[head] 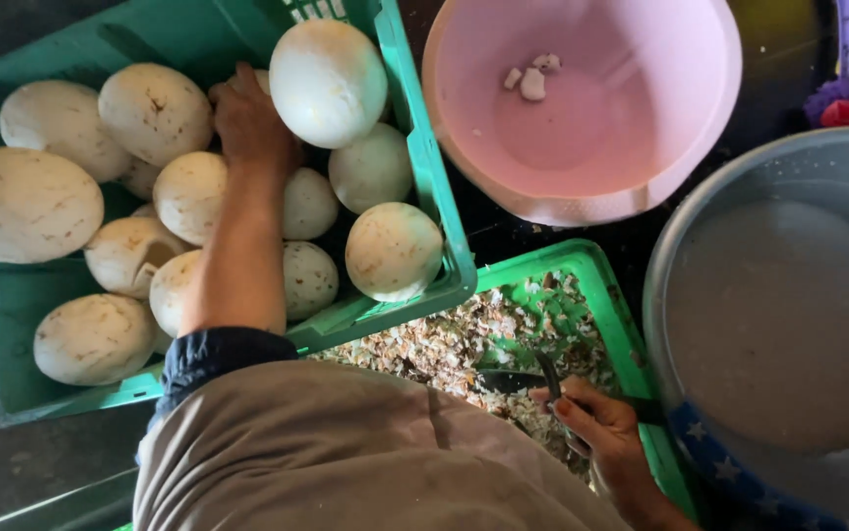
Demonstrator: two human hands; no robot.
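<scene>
Dark, dim ground lies under everything; on it a large green plastic crate (424, 187) is heaped with big round off-white peeled fruits (154, 113), some flecked brown; the left hand (247, 123) reaches in among them, its grip pressed against one smooth pale whitish round fruit (328, 81) at the crate's far edge, though whether the fingers close round it cannot be told; the right hand (606, 433) is clenched on a dark-handled peeling tool (532, 379) over a smaller green plastic tray (606, 285) filled with pale shavings (444, 339); beyond stands a pink plastic basin (680, 157) with a few white scraps; a grey metal tub (719, 197) of cloudy water sits right.
</scene>
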